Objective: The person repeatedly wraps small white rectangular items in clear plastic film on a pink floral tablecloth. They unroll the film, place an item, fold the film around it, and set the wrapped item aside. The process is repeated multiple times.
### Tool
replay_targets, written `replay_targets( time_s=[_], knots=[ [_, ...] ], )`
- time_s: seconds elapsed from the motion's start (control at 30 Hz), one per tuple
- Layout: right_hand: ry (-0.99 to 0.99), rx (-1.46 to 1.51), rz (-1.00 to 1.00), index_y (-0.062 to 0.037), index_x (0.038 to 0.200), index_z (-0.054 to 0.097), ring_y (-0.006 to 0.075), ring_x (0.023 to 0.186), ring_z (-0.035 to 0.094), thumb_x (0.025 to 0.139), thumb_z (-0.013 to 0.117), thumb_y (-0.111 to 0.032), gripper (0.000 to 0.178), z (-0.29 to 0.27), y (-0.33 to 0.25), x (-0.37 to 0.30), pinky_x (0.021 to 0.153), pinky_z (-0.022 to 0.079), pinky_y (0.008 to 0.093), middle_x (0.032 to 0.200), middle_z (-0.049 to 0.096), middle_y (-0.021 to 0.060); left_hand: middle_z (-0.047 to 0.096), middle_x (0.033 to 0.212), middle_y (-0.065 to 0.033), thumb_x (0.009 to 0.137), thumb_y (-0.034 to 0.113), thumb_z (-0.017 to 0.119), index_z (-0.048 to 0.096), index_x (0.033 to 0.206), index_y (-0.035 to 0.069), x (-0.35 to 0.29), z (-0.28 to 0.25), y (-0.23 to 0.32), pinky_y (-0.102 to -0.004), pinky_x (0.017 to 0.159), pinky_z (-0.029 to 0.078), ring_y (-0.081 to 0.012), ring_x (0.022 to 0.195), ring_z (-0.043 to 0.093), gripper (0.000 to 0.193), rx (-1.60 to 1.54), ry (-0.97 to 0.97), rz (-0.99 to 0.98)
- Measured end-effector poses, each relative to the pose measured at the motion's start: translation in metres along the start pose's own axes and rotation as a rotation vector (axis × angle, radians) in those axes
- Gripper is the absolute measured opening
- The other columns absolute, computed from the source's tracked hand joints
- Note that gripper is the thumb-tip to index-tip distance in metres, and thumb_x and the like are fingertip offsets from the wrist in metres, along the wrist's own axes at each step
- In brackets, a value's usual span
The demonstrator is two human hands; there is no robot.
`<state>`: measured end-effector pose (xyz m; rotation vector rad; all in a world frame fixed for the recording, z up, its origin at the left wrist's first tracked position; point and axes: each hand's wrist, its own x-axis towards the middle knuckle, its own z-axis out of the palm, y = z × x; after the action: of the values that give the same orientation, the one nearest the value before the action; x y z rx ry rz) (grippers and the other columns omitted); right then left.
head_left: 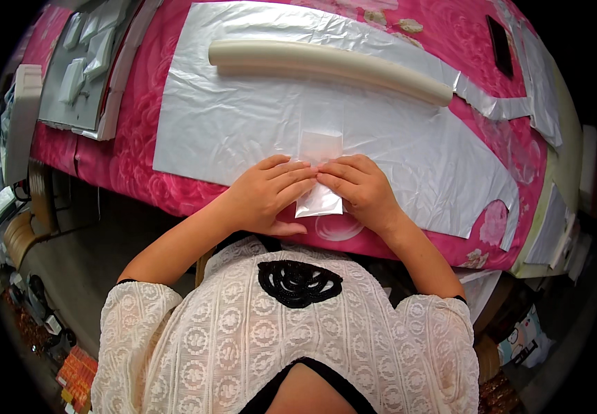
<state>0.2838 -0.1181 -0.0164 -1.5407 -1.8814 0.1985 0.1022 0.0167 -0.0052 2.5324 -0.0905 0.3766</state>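
A small clear plastic bag [320, 204] lies at the near edge of the table, with something whitish inside that I cannot make out. My left hand [265, 193] rests on its left side, fingers stretched out together and thumb apart. From the right, my right hand [362, 188] grips the middle of the bag with bent fingers pressed together. The fingertips of both hands almost meet over it. Under the bag and hands spreads a large, wrinkled white plastic sheet [209, 131].
A long cream tube [333, 65] lies across the sheet's far part. A dark phone [499, 45] is at the far right on the pink flowered tablecloth [136, 103]. At the left, a grey tray [71, 114] bears several small white packets. A wooden chair [26, 234] stands lower left.
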Motion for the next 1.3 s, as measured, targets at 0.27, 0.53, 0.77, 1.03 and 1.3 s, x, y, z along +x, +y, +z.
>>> replay_targets(
  time_s=[0.27,0.53,0.77,1.03,1.3],
  knots=[
    [-0.011,0.209,0.517,-0.0064,0.086,0.069,0.0246,0.065,0.06,0.073,0.068,-0.01,0.013,-0.01,-0.002,0.012,0.058,0.047,0.0331,0.073,0.065,0.0072,0.065,0.101,-0.0142,0.079,0.012,0.066,0.05,0.124,0.003,0.01,0.004,0.007,-0.0318,0.073,0.049,-0.0253,0.09,0.064,0.049,-0.244,0.046,-0.61],
    [-0.283,0.396,1.074,0.0002,0.073,0.068,0.0171,0.049,0.057,0.084,0.061,-0.027,0.03,-0.02,0.019,0.052,0.051,0.044,0.0299,0.055,0.06,0.0081,0.065,0.082,-0.0134,0.082,0.009,0.064,0.03,0.137,-0.005,0.044,-0.004,-0.009,-0.03,0.064,0.05,-0.0198,0.065,0.064,0.066,-0.443,0.148,-0.945],
    [-0.344,0.473,1.143,0.0008,0.066,0.064,0.0131,0.048,0.056,0.085,0.06,-0.026,0.034,-0.02,0.026,0.059,0.05,0.044,0.0295,0.051,0.058,0.007,0.044,0.13,-0.0207,0.078,0.014,0.067,0.026,0.139,-0.005,0.038,0.011,-0.011,-0.0379,0.09,0.043,-0.0315,0.112,0.05,0.076,0.179,0.229,-0.384],
    [-0.334,0.336,1.098,-0.0012,0.064,0.066,0.0181,0.05,0.06,0.082,0.061,-0.027,0.032,-0.019,0.021,0.059,0.053,0.047,0.0312,0.052,0.06,0.0099,0.019,0.147,-0.0251,0.075,0.059,0.056,0.021,0.139,-0.01,0.042,0.041,-0.011,-0.046,0.113,0.007,-0.035,0.14,0.012,0.101,0.266,-0.002,-0.387],
    [-0.413,-0.333,0.829,-0.0016,0.091,0.065,0.0269,0.07,0.063,0.073,0.07,-0.03,0.034,-0.031,-0.017,0.049,0.063,0.05,0.0366,0.075,0.065,0.0109,0.015,0.148,-0.0252,0.075,0.06,0.056,0.017,0.14,-0.009,0.037,0.042,-0.011,-0.0455,0.113,0.004,-0.0354,0.14,0.01,0.102,0.245,0.045,-0.367]
  ],
)
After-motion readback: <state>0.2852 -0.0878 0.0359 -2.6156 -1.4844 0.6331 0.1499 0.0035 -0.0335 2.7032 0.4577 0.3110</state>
